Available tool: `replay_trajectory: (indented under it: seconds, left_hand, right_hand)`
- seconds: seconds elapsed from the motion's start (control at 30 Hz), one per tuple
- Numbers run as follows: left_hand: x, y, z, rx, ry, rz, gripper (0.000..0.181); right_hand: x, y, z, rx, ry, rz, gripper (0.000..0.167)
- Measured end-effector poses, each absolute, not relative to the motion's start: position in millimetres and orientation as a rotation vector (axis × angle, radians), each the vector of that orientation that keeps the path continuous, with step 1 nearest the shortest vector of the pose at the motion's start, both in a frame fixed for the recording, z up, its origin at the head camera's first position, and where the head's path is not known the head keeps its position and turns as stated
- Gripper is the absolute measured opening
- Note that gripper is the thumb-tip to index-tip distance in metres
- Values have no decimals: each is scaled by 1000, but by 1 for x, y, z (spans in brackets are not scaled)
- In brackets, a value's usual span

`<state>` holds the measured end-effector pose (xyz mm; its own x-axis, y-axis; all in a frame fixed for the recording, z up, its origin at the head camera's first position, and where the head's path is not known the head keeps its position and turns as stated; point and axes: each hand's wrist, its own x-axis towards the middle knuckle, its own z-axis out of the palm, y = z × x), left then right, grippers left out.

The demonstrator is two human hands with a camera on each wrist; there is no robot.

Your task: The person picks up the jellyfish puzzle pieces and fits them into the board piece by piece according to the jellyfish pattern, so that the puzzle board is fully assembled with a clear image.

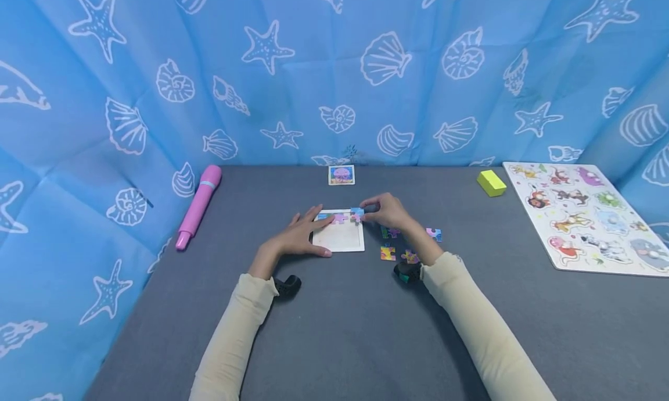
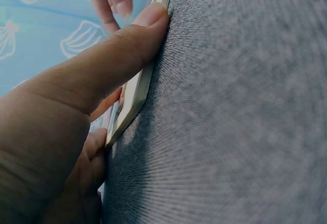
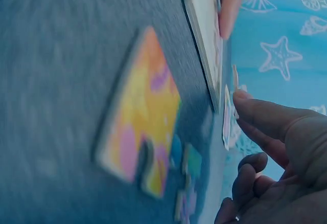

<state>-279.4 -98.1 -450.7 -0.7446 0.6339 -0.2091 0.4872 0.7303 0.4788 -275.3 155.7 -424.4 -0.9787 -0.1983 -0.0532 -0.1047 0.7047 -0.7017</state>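
Observation:
A small white puzzle tray (image 1: 342, 239) lies on the dark grey table, with blue and pink jigsaw pieces (image 1: 338, 218) along its far edge. My left hand (image 1: 299, 237) is spread over the tray's left side. One finger rests on the placed pieces, and the thumb touches the near edge (image 2: 139, 88). Between thumb and fingertips my right hand (image 1: 388, 211) pinches a blue and pink puzzle piece (image 1: 356, 214) above the tray's far right corner. In the right wrist view that piece (image 3: 235, 76) appears nearly edge-on, and the other fingers curl loosely.
Several loose puzzle pieces (image 1: 388, 253) lie right of the tray, partly under the right forearm. Behind stands a small jellyfish picture card (image 1: 341, 175). A pink microphone-shaped toy (image 1: 200, 206) lies left; a yellow block (image 1: 491, 183) and an animal puzzle board (image 1: 561, 215) lie right.

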Motion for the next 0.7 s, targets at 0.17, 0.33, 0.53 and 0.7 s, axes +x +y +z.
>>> replay_trajectory:
  seconds: [0.17, 0.33, 0.53, 0.7]
  left_hand:
    - [-279, -98, -449, 873, 2573, 576, 93]
    - [-279, -99, -449, 879, 2574, 575, 93]
    - [-279, -99, -449, 879, 2579, 561, 93]
    - [-279, -98, -449, 874, 2566, 564, 93]
  right_hand:
    - [-276, 147, -429, -225, 2763, -1093, 32]
    - [-276, 144, -432, -204, 2755, -1121, 33]
    - [-276, 143, -433, -210, 2758, -1130, 33]
    - [-277, 139, -433, -205, 2782, -1084, 34]
